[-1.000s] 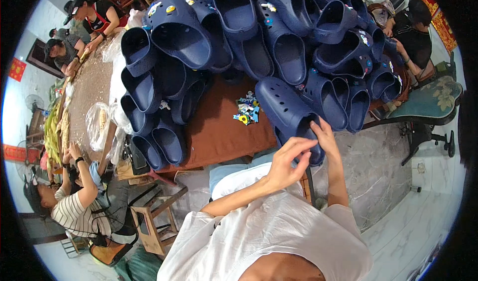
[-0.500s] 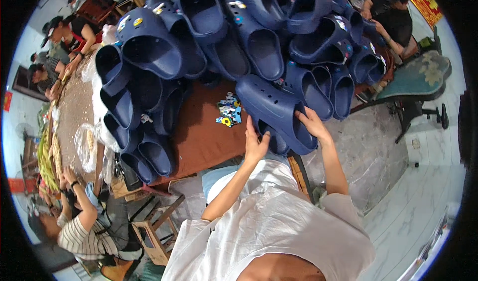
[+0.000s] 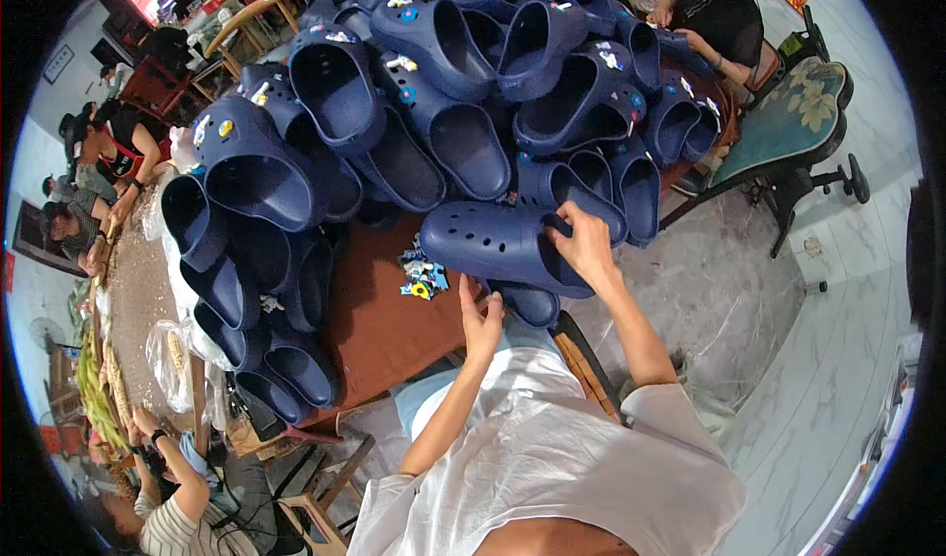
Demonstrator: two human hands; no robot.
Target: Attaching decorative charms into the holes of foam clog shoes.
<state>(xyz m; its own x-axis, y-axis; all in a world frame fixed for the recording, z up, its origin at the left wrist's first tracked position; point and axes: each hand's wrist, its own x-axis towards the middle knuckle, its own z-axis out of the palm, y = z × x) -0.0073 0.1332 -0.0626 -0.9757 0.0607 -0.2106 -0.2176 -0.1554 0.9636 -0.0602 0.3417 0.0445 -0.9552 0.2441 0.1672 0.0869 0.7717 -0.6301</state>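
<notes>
Sideways at the edge of a brown cloth-covered table (image 3: pixel 379 324), a smooth navy-blue foam clog (image 3: pixel 483 243) with round holes is gripped by its rim in the right hand (image 3: pixel 588 248). The left hand (image 3: pixel 481 327), its grip unclear, meets a second navy clog (image 3: pixel 529 307). Grey marbled flooring (image 3: pixel 709 329) spreads rightward; leftward, a clear plastic bag (image 3: pixel 161 383) holds a pale corn cob (image 3: pixel 177 352).

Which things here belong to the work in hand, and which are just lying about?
Likely in use:
held clog, in the right hand
lower clog, beside the left hand
loose colourful charms
surrounding clog pile

Apparently unrelated:
green chair
bagged corn cob
</notes>
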